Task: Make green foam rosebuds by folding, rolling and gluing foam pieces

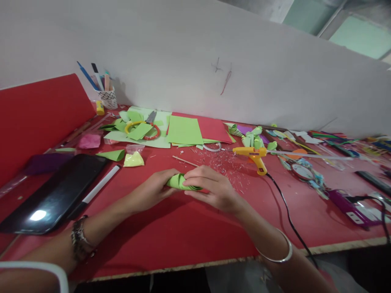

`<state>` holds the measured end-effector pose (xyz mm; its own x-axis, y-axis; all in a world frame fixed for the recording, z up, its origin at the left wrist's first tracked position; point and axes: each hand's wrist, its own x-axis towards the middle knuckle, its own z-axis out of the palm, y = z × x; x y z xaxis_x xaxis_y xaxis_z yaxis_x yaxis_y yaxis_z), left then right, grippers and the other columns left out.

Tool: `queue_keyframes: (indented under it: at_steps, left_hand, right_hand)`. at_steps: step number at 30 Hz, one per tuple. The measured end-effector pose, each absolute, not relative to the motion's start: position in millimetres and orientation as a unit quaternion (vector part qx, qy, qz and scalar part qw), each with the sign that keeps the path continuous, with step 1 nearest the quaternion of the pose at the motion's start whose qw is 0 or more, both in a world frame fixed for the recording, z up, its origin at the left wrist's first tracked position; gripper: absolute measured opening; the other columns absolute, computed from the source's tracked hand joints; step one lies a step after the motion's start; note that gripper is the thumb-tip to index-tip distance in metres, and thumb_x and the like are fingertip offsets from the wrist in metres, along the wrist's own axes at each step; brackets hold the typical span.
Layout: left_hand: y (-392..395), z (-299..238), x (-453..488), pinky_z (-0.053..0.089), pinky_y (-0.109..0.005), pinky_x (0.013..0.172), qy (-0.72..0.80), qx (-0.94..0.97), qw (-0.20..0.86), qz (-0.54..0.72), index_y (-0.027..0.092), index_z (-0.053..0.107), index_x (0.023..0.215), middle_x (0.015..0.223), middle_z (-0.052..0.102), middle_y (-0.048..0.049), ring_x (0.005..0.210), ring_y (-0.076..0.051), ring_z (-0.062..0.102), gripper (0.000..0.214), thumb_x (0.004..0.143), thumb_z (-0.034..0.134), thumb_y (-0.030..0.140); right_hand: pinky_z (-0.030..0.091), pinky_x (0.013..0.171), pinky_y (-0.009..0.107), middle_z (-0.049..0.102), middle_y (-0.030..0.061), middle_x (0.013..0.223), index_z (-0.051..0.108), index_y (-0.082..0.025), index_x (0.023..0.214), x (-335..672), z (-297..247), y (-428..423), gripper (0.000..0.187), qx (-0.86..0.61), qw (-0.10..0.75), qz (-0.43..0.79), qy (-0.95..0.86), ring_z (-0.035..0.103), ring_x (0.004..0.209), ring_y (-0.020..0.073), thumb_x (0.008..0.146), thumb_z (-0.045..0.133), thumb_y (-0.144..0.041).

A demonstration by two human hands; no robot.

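Between both hands, just above the red table, is a rolled piece of green paper (177, 181). My left hand (160, 185) grips its left end, thumb on top and fingers below. My right hand (210, 186) wraps its fingers round the right end and covers part of the roll. Behind the hands a thin wooden stick (185, 160) lies on the table. To the left are a green paper cone (113, 155) and a small bag of yellow material (133, 158). A yellow glue gun (255, 156) lies to the right.
Green sheets (185, 130) and scissors (151, 118) lie at the back. A dark tablet (55, 191) and a white marker (100, 185) are on the left. The glue gun's black cord (284, 203) runs over the front edge near a purple power strip (351, 209). A pen cup (107, 98) stands back left.
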<state>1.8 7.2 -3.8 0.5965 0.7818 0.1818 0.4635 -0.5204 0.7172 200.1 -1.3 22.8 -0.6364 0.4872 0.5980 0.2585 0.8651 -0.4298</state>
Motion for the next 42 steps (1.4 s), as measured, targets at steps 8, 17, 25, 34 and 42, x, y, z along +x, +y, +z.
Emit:
queue_keyframes:
  at_steps: [8,17,25,34,42]
  left_hand:
    - [6.5,0.2,0.4,0.038,-0.021,0.064,0.362,0.85,0.299,0.238,0.016,0.047,0.084,0.08,0.051,-0.0006,0.071,-0.012,0.048,0.007,0.084,0.041,0.02]
    - [4.9,-1.3,2.0,0.038,-0.021,0.064,0.378,0.855,0.281,0.215,0.016,0.046,0.085,0.081,0.052,-0.0006,0.071,-0.012,0.05,0.006,0.082,0.042,0.019]
    - [8.6,-3.4,2.6,0.038,-0.021,0.061,0.382,0.837,0.316,0.231,0.015,0.049,0.087,0.078,0.054,-0.0004,0.067,-0.012,0.049,0.014,0.083,0.041,0.027]
    - [9.3,-1.0,1.9,0.036,-0.019,0.057,0.388,0.828,0.317,0.251,0.015,0.049,0.084,0.073,0.052,0.0011,0.063,-0.01,0.046,0.014,0.082,0.043,0.028]
    - [6.8,-3.1,4.7,0.032,-0.017,0.053,0.39,0.826,0.328,0.239,0.016,0.046,0.08,0.066,0.046,0.0045,0.057,-0.008,0.041,0.006,0.079,0.042,0.019]
  right_hand:
    - [0.045,0.081,0.028,0.056,0.0059,0.094,0.055,-0.021,0.096,199.7,22.9,0.7,0.016,-0.226,0.366,0.137,-0.892,0.053,0.09,0.0137,0.08,0.053,-0.023]
    - [0.044,0.079,0.028,0.056,0.006,0.092,0.056,-0.017,0.094,197.2,18.6,2.0,0.014,-0.239,0.378,0.11,-0.888,0.052,0.088,0.0133,0.081,0.053,-0.022]
    - [0.043,0.083,0.031,0.052,0.0079,0.101,0.05,-0.019,0.105,197.3,19.7,1.2,0.029,-0.257,0.369,0.115,-0.886,0.049,0.095,0.0168,0.078,0.056,-0.028]
    - [0.045,0.078,0.028,0.048,0.0052,0.097,0.052,-0.023,0.104,202.2,20.7,3.0,0.023,-0.27,0.356,0.128,-0.886,0.05,0.091,0.0142,0.081,0.051,-0.026]
    - [0.044,0.075,0.025,0.048,0.0043,0.092,0.055,-0.021,0.1,198.6,17.9,2.0,0.018,-0.256,0.366,0.126,-0.886,0.05,0.086,0.012,0.082,0.05,-0.024]
